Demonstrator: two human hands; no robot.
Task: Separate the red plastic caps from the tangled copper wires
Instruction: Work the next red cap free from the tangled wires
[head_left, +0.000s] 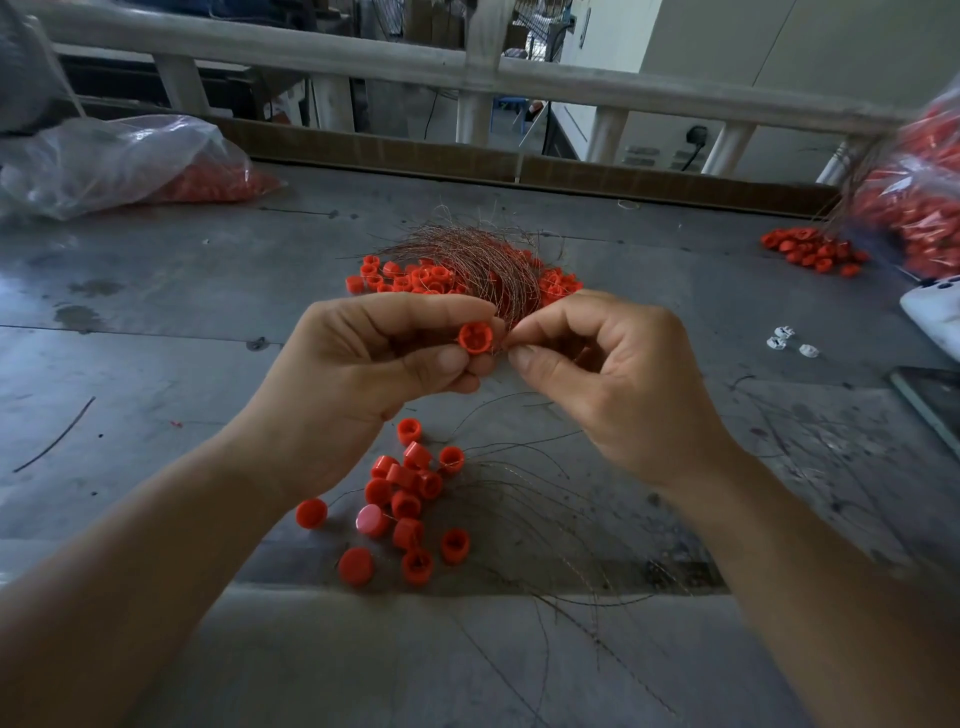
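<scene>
— Grey metal table, scuffed and stained, with a white railing along its far edge at 12 o'clock. What lies on it?

— At 10 o'clock there is a clear plastic bag with red caps inside. At 2 o'clock a second bag is also full of red, with a small heap of caps spilled just beside it.

— And the task's things?

— At 12 o'clock from the hands, the tangled copper wires form a nest resting on a spread of red caps. At 6 o'clock, between the forearms, loose caps lie scattered. Loose wire strands fan out from them toward 4 o'clock.

— The hands?

— Thumb and curled fingers of the left hand pinch a single red cap above the table, its open side facing the camera. The right hand is just beside it at 3 o'clock. Its thumb and forefinger tips are pressed together on strands drawn down from the tangle, right at the cap's edge. The other fingers are curled in.

— Does a strand run into that cap?

— Cannot tell; it is too fine there.

— Anything else?

— Small white pieces lie at 3 o'clock. Beyond them, a white object and a dark flat slab are cut off by the right edge.
</scene>
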